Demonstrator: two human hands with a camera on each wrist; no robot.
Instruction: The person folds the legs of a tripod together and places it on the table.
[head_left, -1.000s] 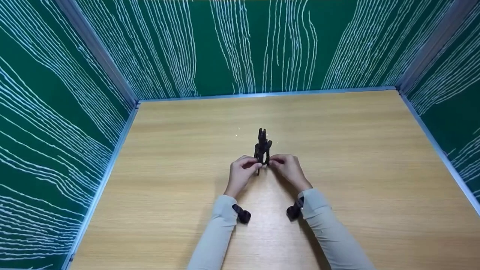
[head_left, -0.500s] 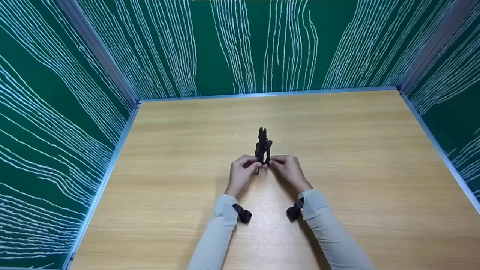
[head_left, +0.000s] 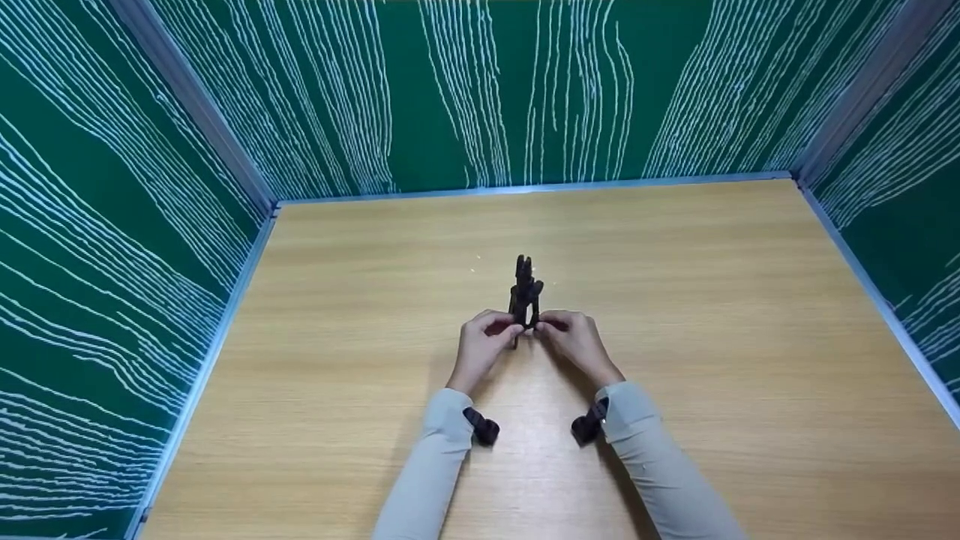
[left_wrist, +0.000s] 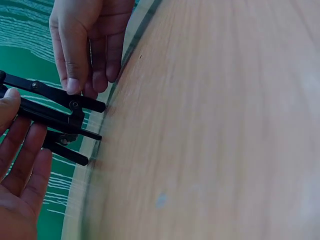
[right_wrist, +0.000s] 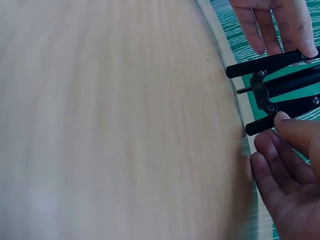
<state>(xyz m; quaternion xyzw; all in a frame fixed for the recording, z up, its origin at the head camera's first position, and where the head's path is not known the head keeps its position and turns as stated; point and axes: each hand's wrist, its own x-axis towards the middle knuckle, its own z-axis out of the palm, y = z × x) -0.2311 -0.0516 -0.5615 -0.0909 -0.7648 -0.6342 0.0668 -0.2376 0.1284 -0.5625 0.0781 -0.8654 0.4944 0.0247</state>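
A small black tripod (head_left: 524, 291) with hinged legs and riveted braces is held upright over the table between both hands. My left hand (head_left: 482, 346) pinches it from the left, low down, with thumb against fingers. On the other side, my right hand (head_left: 582, 342) pinches one leg close to its lower end. In the left wrist view the tripod's dark bars (left_wrist: 47, 116) spread apart, joined by a brace. The right wrist view shows the right thumb pressed on a leg (right_wrist: 295, 107), and a thin rod tip sticks out between the legs.
The wooden table (head_left: 337, 300) is bordered by a pale blue edge strip (head_left: 525, 189). Green walls (head_left: 427, 112) with white wavy lines stand at the back and both sides. Tiny pale specks lie just beyond the tripod. Each wrist carries a black camera (head_left: 484, 429).
Both hands keep their hold on the tripod and stay almost in place. The tripod stands nearly the same, with only a very slight shift.
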